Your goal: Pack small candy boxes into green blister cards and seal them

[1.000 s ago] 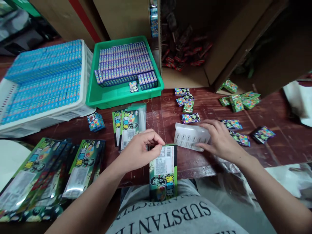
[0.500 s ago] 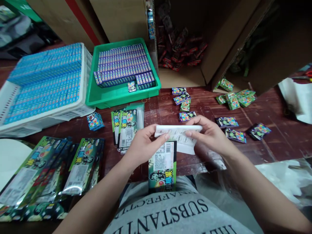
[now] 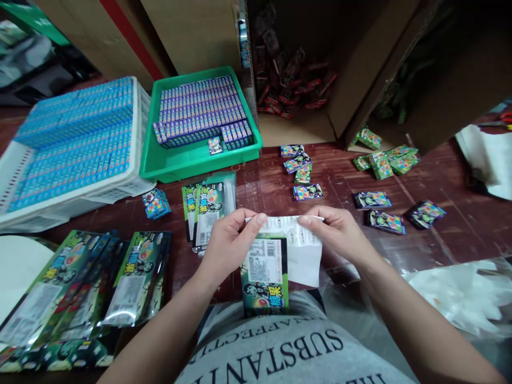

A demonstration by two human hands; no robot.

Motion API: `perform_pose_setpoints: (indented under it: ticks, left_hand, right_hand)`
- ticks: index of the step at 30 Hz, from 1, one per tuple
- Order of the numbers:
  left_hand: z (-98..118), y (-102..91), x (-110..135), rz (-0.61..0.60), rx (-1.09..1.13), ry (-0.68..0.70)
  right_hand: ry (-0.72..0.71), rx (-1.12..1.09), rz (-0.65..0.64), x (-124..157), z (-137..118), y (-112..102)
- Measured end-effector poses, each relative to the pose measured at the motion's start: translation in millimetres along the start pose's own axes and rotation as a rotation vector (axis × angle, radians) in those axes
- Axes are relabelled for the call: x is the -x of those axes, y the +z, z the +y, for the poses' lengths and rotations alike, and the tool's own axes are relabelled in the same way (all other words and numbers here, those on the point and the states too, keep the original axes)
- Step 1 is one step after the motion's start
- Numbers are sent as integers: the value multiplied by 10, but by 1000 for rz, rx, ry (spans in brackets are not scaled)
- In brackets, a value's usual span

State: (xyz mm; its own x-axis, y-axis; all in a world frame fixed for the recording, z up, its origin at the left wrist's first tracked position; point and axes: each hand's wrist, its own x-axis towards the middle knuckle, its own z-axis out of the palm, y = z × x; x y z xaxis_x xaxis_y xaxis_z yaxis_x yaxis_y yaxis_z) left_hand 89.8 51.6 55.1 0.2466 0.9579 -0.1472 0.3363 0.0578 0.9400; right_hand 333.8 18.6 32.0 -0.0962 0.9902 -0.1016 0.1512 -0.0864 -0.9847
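Both hands pinch the top edge of a white sheet of round printed stickers (image 3: 304,256), held over the table's front edge. My left hand (image 3: 230,242) is closed on its left corner, thumb on top. At the right corner, my right hand (image 3: 340,234) grips it between thumb and fingers. In front of the sheet's left part, a green and black printed packet (image 3: 264,290) with a white barcode label leans by the grey shirt; whether my left hand touches it, I cannot tell. Beyond my left hand lie similar flat packets (image 3: 208,213).
A green tray (image 3: 176,169) of small purple boxes and a white basket (image 3: 120,184) of blue boxes stand at left. Filled packets (image 3: 130,277) lie nearer. Small candy boxes (image 3: 307,192) are scattered ahead and right. Open cartons (image 3: 296,133) stand behind; white scraps (image 3: 460,298) lie lower right.
The sticker sheet, folded up before, has opened out and hangs down flat. Both hands have moved slightly lower, toward the shirt.
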Motion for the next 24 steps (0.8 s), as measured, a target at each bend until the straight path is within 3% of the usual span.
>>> perform_pose_setpoints:
  ticks: [3, 9, 11, 16, 21, 24]
  left_hand:
    - [0, -25, 9, 22, -24, -21]
    - [18, -31, -26, 11, -33, -33]
    - [3, -29, -41, 4, -25, -29]
    - [-2, -32, -63, -7, 0, -15]
    - [46, -9, -99, -74, 108, -86]
    - [43, 3, -126, -56, 93, -94]
  right_hand:
    - [-9, 0, -45, -30, -10, -109]
    - [-159, 118, -57, -126, -122, -339]
    - [-141, 112, -34, -146, -150, -375]
    - [12, 56, -178, -167, -88, -325]
    - [-35, -16, -60, -173, 3, -205]
    - [-60, 9, -51, -167, 11, -210]
